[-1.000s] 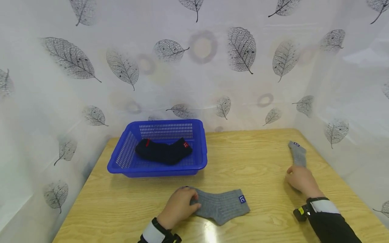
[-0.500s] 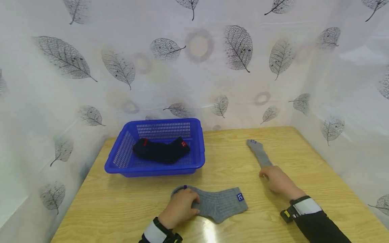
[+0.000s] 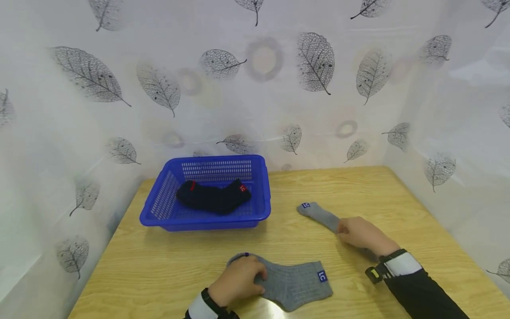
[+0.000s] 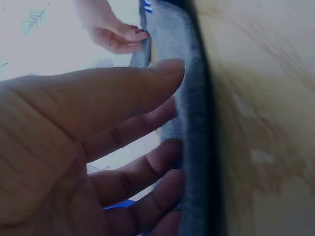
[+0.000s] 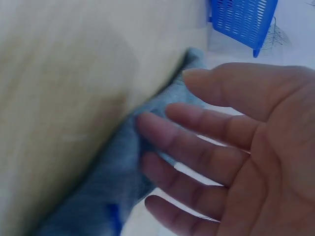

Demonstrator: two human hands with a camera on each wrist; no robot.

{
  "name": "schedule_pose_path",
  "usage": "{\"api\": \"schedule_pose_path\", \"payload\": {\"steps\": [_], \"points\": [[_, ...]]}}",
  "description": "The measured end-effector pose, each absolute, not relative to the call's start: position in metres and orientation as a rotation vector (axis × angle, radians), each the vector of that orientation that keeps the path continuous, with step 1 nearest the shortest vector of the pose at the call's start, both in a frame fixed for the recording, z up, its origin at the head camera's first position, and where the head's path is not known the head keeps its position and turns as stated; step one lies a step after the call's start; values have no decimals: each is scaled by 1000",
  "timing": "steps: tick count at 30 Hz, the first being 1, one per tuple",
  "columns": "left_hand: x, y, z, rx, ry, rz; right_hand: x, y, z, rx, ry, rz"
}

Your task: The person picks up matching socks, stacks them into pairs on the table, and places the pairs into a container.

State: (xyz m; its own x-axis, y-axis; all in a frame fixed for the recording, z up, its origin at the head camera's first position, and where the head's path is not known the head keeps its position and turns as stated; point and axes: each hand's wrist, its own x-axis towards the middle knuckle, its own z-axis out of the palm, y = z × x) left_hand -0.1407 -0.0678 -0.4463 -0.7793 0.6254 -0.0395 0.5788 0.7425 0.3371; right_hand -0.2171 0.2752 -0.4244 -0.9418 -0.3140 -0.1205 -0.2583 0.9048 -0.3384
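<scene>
A grey ribbed sock (image 3: 295, 281) with a blue label lies flat on the table. My left hand (image 3: 241, 279) rests on its left end; in the left wrist view the thumb and loosely bent fingers (image 4: 165, 155) touch the fabric without closing round it. To the right, a second grey sock (image 3: 320, 215), also blue-labelled, lies aslant, its toe or cuff end towards the basket. My right hand (image 3: 364, 235) covers the middle of it. In the right wrist view the fingertips (image 5: 152, 125) press on this sock, with the thumb held apart from them.
A blue plastic basket (image 3: 207, 225) stands at the back left of the wooden table (image 3: 131, 266). Dark socks (image 3: 213, 198) with red labels lie inside it. Leaf-patterned sheeting (image 3: 271, 110) encloses the back and both sides.
My right hand has slid its grey sock leftward from the right side of the table, and the sock has turned to point left. The left hand and its sock have hardly moved.
</scene>
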Motion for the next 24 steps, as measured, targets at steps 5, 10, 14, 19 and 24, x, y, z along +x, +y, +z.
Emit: {"api": "schedule_pose_path", "payload": {"steps": [5, 10, 14, 19, 24], "points": [[-143, -64, -446, 954, 2783, 514, -236, 259, -421, -385, 2977, -537], [-144, -62, -446, 925, 2794, 573, -260, 245, -426, -319, 3003, -578], [-143, -64, -445, 931, 2836, 574, -272, 236, -434, -235, 2958, -584], [-142, -66, -443, 913, 2831, 577, -275, 228, -444, -242, 2929, -610], [-142, -68, -444, 906, 2838, 590, -275, 220, -443, -272, 2961, -664]]}}
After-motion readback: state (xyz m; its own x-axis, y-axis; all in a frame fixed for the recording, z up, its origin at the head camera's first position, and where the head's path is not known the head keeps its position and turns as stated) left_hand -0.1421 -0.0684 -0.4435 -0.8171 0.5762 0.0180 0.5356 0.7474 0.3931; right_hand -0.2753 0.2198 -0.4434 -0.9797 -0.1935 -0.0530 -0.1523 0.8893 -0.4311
